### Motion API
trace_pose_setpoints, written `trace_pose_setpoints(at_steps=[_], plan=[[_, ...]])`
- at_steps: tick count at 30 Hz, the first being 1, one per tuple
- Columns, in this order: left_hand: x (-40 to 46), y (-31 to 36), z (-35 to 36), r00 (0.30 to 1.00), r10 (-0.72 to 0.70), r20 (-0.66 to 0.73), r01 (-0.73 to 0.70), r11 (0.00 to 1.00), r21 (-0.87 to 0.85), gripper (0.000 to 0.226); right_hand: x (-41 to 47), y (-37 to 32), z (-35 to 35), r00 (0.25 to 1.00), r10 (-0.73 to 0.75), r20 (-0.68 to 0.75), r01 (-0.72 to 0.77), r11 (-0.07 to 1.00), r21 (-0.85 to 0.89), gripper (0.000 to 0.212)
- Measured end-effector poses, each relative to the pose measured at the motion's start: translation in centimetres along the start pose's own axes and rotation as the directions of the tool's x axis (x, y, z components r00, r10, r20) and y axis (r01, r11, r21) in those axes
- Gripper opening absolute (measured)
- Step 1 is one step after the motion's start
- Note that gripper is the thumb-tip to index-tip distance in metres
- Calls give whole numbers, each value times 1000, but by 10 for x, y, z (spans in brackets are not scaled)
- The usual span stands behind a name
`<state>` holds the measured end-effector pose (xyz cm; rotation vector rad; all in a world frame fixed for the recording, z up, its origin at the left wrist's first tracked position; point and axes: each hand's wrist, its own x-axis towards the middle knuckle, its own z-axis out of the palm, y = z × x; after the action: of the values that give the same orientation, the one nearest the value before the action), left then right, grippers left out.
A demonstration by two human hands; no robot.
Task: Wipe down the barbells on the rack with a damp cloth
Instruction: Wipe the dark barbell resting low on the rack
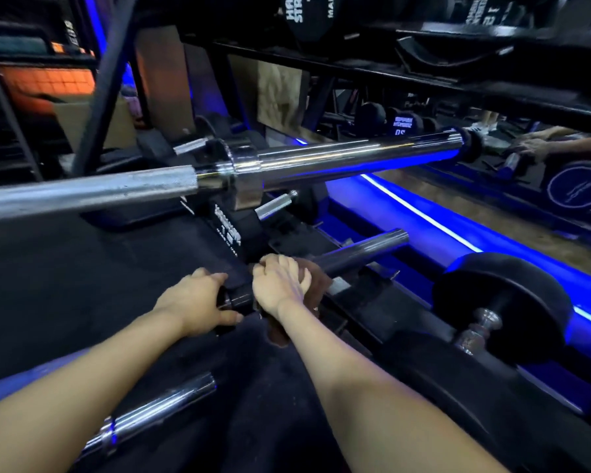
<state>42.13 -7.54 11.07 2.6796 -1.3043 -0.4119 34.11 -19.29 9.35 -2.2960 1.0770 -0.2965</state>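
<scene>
A dark barbell sleeve (365, 249) lies on the low black rack (372, 308), running up and to the right. My right hand (280, 285) presses a brown cloth (318, 279) around that sleeve near its inner end. My left hand (195, 303) grips the black collar part of the same bar (238, 298) just left of the cloth. Above them a long chrome barbell (321, 162) crosses the view from left to right. Another chrome bar end (157, 407) sits low, between my forearms.
A black dumbbell (502, 308) rests on the rack to the right. Blue light strips (423, 213) run along the floor beside a mirror. Black weight plates (227, 227) stand behind my hands. Dumbbells and shelving fill the upper right; a slanted black post (106, 80) stands left.
</scene>
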Motion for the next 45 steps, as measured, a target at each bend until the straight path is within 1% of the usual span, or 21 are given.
trace_pose_setpoints(at_steps=[4,7,10,13,15,17,19,21,22,24,28,30,32,34,36,37,39,40,41,43,45], plan=[[-6,-7,3,1000,16,6,-15,994,-108,71,-21,-20,16,990,-110,92,97,986,138,34],[-7,-11,0,1000,-13,21,17,987,-162,66,-32,-17,19,980,-183,79,163,964,212,36],[-8,-9,-3,999,-45,-27,43,996,-83,61,-40,-3,24,951,-310,2,310,951,-11,35],[-10,-5,-4,995,-62,-72,61,998,-24,65,-31,1,26,890,-448,-85,413,870,-269,45],[-12,-4,0,992,-49,-117,53,998,30,65,-15,0,20,838,-524,-153,427,804,-414,41],[-16,-3,6,984,-21,-178,42,993,114,65,2,-1,11,850,-521,-76,421,759,-496,31],[-20,-1,13,974,1,-224,41,982,185,67,20,-1,6,894,-448,-20,371,764,-528,28],[-21,-2,14,969,6,-246,43,980,192,65,20,-6,8,921,-379,-85,272,786,-555,29],[-20,-2,13,970,3,-243,40,984,174,63,12,-11,14,923,-353,-153,230,825,-516,31],[-17,-2,10,973,-7,-229,34,993,115,59,-7,-16,34,860,-409,-304,253,861,-442,33],[-21,-6,12,968,-7,-253,25,997,68,62,-17,-6,37,797,-517,-313,419,846,-330,37],[-26,-6,15,957,8,-289,24,994,107,66,-8,8,27,742,-623,-248,483,753,-447,33],[-27,-4,18,948,30,-318,23,987,161,70,3,20,16,731,-654,-196,458,682,-570,26],[-27,-3,19,943,46,-329,21,980,196,75,17,31,-3,780,-603,-166,375,663,-648,21],[-27,-2,22,940,59,-336,17,975,220,80,29,40,-18,884,-449,-132,271,721,-637,25],[-27,-3,24,939,59,-339,19,975,223,82,35,42,-22,908,-382,-174,206,767,-608,29],[-26,-2,26,941,53,-334,22,976,217,82,37,37,-16,917,-299,-264,105,819,-565,36],[-25,-1,26,943,51,-328,24,975,220,81,29,28,-7,914,-298,-276,97,819,-565,39],[-24,0,26,944,53,-326,25,973,229,79,20,15,4,900,-337,-277,137,821,-554,41],[-23,-1,25,943,61,-327,20,971,239,75,0,-7,25,847,-471,-249,303,810,-502,40],[-24,-2,24,938,72,-339,12,971,237,73,-10,-15,30,838,-527,-143,421,790,-447,48]])
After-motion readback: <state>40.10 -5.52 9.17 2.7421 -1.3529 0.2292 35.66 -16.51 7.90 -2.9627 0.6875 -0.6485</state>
